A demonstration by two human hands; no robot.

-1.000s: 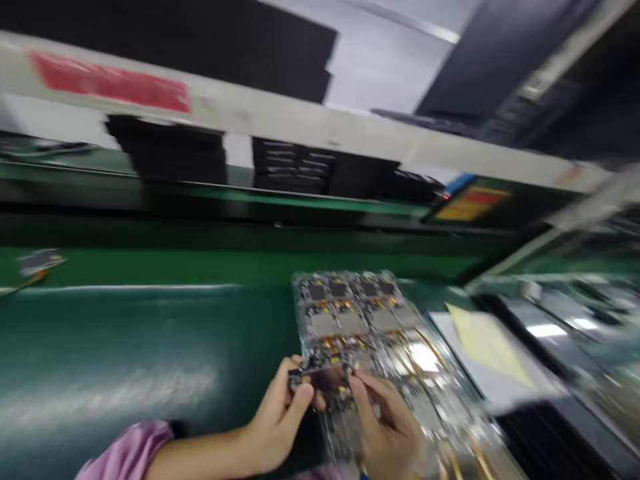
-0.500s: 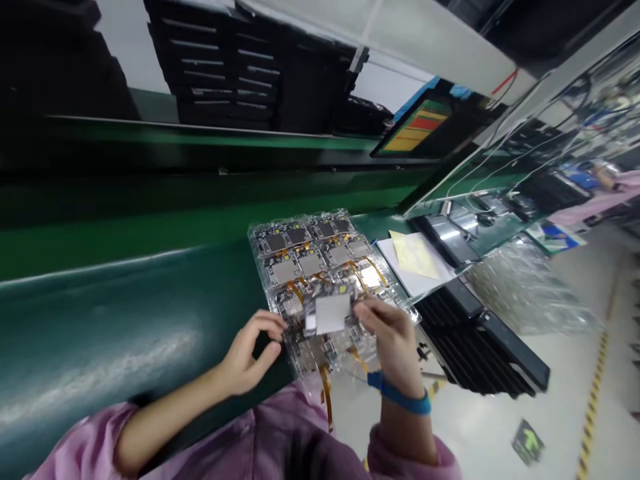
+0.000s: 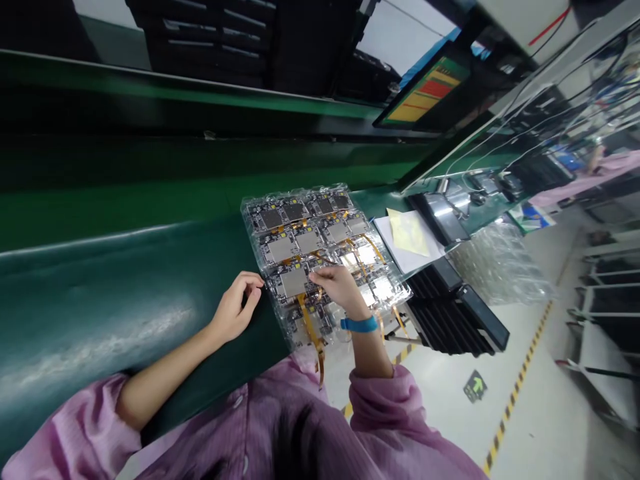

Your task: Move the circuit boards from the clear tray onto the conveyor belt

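Note:
A clear plastic tray (image 3: 395, 291) holding several circuit boards with orange flex cables lies on the green belt (image 3: 125, 287), its near end jutting over the edge. My right hand (image 3: 340, 290), with a blue wrist strap, rests on the tray's middle, fingertips pinched on a circuit board (image 3: 320, 265) seated in a pocket. My left hand (image 3: 235, 310) lies on the belt just left of the tray, fingers curled loosely with nothing in them, fingertips near the tray's left rim.
White and yellow paper sheets (image 3: 407, 233) lie right of the tray. Black slotted trays (image 3: 450, 313) sit below them by the floor. Stacked black trays (image 3: 200, 33) stand behind the belt. A striped sign (image 3: 425, 90) leans at back right. Another person's pink sleeve (image 3: 590, 180) shows far right.
The board I held up in both hands has gone down into the tray under my right hand. My left hand let go and drew back to the belt. The view swung right.

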